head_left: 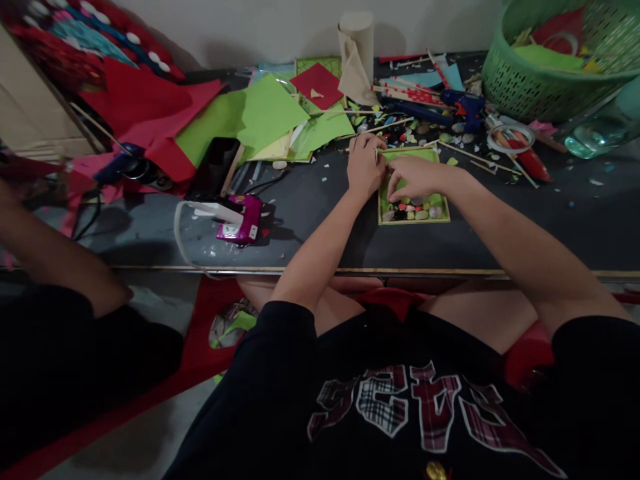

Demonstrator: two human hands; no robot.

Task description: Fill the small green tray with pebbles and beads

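Observation:
A small green framed panel (445, 208) lies flat on the dark table in front of me. Pebbles (423, 215) in grey, red, yellow and black line its near part. My left hand (367, 163) is closed around the panel's far left corner, its fingers bent over the rim. Over the middle of the panel, my right hand (413, 179) has its fingers bent down and drawn together just above the pebbles. Whatever lies between those fingertips is hidden.
Beyond the panel are loose pebbles, sticks (480, 160), a blue glue gun (465, 107) and a green basket (530, 83). Green paper sheets (273, 110), a phone (217, 167) and a purple power adapter (243, 220) lie leftward. Another person's arm (60, 247) reaches in at left.

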